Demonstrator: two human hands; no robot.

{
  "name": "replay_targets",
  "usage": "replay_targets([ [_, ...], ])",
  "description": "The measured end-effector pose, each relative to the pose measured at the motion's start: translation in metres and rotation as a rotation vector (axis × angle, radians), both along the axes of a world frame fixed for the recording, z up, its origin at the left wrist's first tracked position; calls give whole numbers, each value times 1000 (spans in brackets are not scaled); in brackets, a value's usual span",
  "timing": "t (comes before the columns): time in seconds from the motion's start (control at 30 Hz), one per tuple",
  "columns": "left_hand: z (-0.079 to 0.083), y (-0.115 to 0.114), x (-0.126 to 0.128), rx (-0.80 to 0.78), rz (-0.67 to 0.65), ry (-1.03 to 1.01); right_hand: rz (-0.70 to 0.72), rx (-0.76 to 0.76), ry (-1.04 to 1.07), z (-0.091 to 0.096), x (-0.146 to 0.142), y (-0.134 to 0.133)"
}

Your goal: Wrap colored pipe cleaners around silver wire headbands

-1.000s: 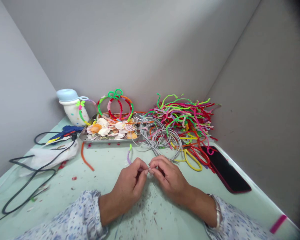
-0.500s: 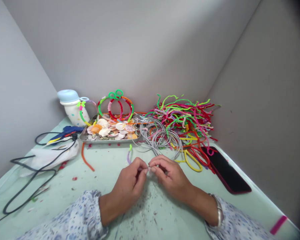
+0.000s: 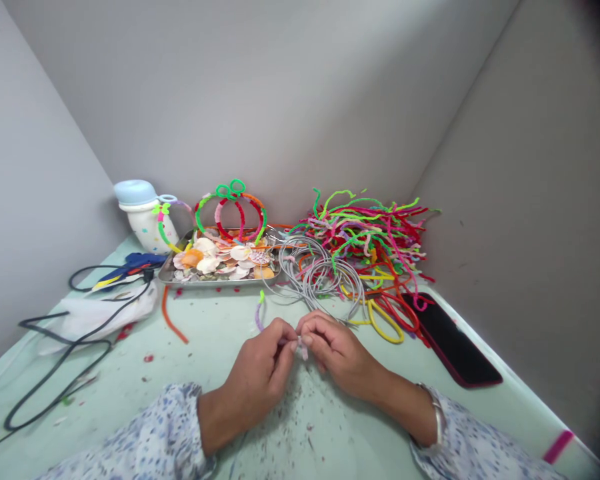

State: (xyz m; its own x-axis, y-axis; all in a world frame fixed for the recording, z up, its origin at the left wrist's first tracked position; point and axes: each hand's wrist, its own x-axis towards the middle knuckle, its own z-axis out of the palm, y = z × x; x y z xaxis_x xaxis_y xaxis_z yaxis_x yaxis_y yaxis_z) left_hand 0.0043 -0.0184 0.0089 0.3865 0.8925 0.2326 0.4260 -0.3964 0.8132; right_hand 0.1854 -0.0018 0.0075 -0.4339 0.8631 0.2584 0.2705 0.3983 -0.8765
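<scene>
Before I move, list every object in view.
Bottle: one, white, back left
Hoops: at least three, multicoloured, back left
Tray: one, silver, back centre
Shells: many, mostly white, in tray
Pipe-cleaner heap: one, multicoloured, back right
Wire coils: several, grey, before heap
Phone: one, black, right
Loops: several, yellow and red, beside phone
Unclear item: one, mainly blue, left
Cable: at least one, black, left
Plastic: one piece, white, under cable
Curved strip: one, orange, before tray
Flat strip: one, magenta, right corner
Table: one, pale green, beneath
Thin strip: one, purple-green, centre
Pale piece: one, lilac-white, centre
Bangle: one, silver, lower right
Left hand: one, at pale piece
Right hand: one, likewise
</scene>
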Motion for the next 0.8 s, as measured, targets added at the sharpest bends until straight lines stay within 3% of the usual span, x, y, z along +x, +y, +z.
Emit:
replay_targets([
  [0.17,2,1,1,-8,3,-9,-14,-14,30,-1,-1,-1],
  [0.3,2,4,0,-45,69,-22,-108,-48,135,-9,-2,0],
  [0.5,5,6,-1,-54,66,-12,-254,113,109,-13,0,4],
  [0.8,7,9,0,-83,72,-36,-245,267,45,-9,0,3],
])
